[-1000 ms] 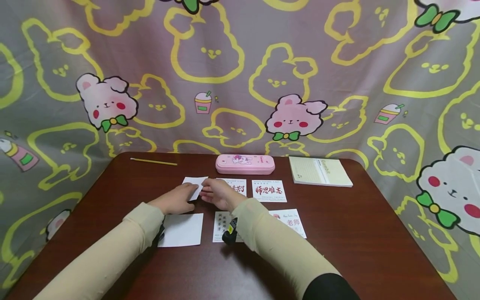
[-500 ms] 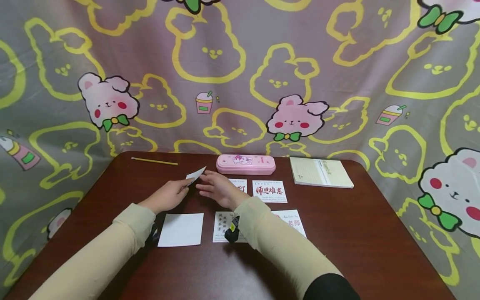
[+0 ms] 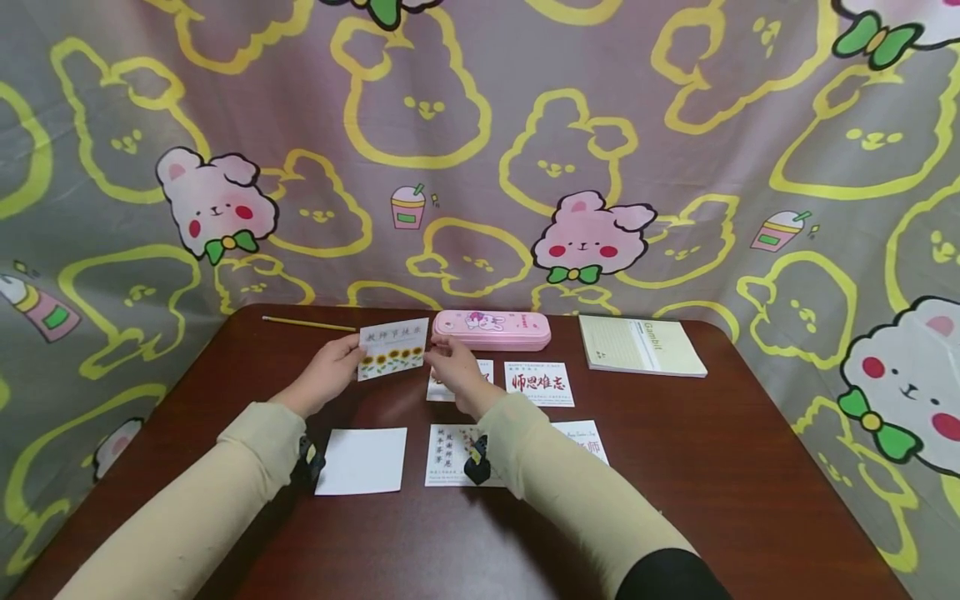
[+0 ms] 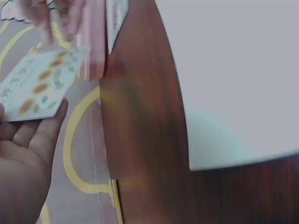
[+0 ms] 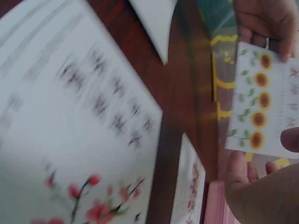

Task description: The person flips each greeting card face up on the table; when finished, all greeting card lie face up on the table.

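Above the back left of the table, a greeting card (image 3: pixel 393 348) printed with sunflowers and grey Chinese lettering is tilted up, its picture side facing me. My left hand (image 3: pixel 326 375) pinches its left edge; in the left wrist view the fingers (image 4: pixel 44 133) lie behind the card. At the opposite edge my right hand (image 3: pixel 459 375) pinches it too, with the thumb (image 5: pixel 290 139) over the front in the right wrist view. Below the left hand lies a blank white card (image 3: pixel 362 461). Under the right wrist is a card with blossoms (image 3: pixel 448 467), partly covered.
Two cards with red lettering lie in the back row, one bare to view (image 3: pixel 538 385), the other partly behind the right hand. Another card (image 3: pixel 588 437) is half hidden by the right sleeve. Along the back are a pencil (image 3: pixel 307 322), a pink pencil case (image 3: pixel 491 333) and a notebook (image 3: pixel 645 343).
The card has been lifted and turned from its blank back to its sunflower side. The left hand moved up and left with it, and the right hand took hold of its right edge.
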Tool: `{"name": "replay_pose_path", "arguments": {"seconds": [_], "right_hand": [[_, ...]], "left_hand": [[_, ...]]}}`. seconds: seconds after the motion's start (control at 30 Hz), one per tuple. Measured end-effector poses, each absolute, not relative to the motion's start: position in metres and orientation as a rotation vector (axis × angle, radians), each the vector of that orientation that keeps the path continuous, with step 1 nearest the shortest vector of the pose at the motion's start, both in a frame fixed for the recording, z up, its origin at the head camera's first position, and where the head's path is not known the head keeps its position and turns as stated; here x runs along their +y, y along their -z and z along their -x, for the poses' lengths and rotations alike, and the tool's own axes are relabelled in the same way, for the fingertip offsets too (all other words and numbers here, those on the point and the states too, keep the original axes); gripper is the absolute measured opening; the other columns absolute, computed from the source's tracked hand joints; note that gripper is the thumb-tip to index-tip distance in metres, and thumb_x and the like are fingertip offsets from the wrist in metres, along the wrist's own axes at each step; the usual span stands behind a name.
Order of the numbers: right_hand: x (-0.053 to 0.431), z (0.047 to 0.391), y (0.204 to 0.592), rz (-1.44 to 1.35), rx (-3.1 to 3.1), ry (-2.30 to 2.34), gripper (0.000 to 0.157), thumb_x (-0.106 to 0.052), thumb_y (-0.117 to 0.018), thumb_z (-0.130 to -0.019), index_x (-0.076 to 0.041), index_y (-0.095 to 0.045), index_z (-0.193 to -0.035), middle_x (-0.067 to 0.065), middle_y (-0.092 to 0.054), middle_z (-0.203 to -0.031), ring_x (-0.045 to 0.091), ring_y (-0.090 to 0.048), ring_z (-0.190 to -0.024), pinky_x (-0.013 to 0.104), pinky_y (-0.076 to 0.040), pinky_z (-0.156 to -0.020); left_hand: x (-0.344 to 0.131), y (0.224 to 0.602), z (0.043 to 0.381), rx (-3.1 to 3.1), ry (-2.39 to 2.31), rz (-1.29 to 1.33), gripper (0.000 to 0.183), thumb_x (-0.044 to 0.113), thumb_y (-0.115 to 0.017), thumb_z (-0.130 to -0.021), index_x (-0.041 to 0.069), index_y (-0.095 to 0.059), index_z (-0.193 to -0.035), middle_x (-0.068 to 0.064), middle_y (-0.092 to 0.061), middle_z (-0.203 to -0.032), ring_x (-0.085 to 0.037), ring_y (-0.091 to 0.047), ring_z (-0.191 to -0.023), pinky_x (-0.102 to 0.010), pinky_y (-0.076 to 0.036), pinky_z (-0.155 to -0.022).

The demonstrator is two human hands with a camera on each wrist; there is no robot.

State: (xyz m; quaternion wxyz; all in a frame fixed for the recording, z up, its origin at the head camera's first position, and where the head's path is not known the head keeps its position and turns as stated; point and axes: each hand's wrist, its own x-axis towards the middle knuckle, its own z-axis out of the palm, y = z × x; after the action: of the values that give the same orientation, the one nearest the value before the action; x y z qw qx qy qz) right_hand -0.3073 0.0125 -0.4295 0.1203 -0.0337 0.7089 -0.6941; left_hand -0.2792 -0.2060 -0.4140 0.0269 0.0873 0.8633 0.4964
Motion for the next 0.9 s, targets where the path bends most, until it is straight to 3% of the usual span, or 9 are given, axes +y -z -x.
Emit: {"name": "replay_pose_path", "arguments": {"seconds": [0.17,0.3,0.47,0.67,0.9], "right_hand": [[0.017,0.309,0.438,0.123,2.153,1.992,0.032,-0.006,-0.062,-0.1,0.006,-0.06,-0.13,0.016,-0.064,-0.118,0.035,-0.063,-0.111,0.045,-0.054,-0.095],[0.016,0.311,0.44,0.145,2.173,1.989,0.027,-0.006,-0.064,-0.099,0.006,-0.064,-0.123,0.013,-0.065,-0.109,0.026,-0.064,-0.098,0.041,-0.057,-0.089],[0.014,0.311,0.441,0.197,2.296,1.899,0.022,-0.007,-0.066,-0.098,0.005,-0.065,-0.116,0.008,-0.061,-0.101,0.016,-0.06,-0.084,0.03,-0.058,-0.077],[0.013,0.311,0.445,0.174,2.213,1.976,0.019,0.001,-0.059,-0.098,0.009,-0.065,-0.114,0.006,-0.055,-0.092,0.02,-0.064,-0.081,0.037,-0.061,-0.08],[0.009,0.31,0.447,0.155,2.183,1.992,0.013,0.003,-0.061,-0.094,0.008,-0.065,-0.105,0.005,-0.058,-0.088,0.022,-0.065,-0.073,0.04,-0.062,-0.078]], "left_hand": [[-0.209,0.416,0.282,2.429,-1.79,-0.215,0.044,0.01,-0.031,-0.113,-0.015,-0.039,-0.148,-0.034,-0.056,-0.136,-0.025,-0.067,-0.109,-0.034,-0.057,-0.087],[-0.212,0.417,0.282,2.365,-1.827,-0.19,0.043,0.009,-0.031,-0.113,-0.015,-0.04,-0.147,-0.032,-0.06,-0.132,-0.014,-0.068,-0.1,-0.032,-0.057,-0.084],[-0.213,0.417,0.282,2.358,-1.725,-0.154,0.044,0.011,-0.032,-0.113,-0.013,-0.04,-0.148,-0.026,-0.065,-0.126,-0.017,-0.07,-0.095,-0.036,-0.058,-0.083],[-0.213,0.421,0.285,2.429,-1.695,-0.039,0.042,0.01,-0.037,-0.112,-0.014,-0.042,-0.146,-0.027,-0.065,-0.123,-0.018,-0.07,-0.093,-0.035,-0.059,-0.08],[-0.21,0.429,0.286,2.55,-1.612,0.091,0.042,0.011,-0.046,-0.109,-0.013,-0.042,-0.143,-0.027,-0.065,-0.12,-0.023,-0.068,-0.093,-0.034,-0.057,-0.079]]}}
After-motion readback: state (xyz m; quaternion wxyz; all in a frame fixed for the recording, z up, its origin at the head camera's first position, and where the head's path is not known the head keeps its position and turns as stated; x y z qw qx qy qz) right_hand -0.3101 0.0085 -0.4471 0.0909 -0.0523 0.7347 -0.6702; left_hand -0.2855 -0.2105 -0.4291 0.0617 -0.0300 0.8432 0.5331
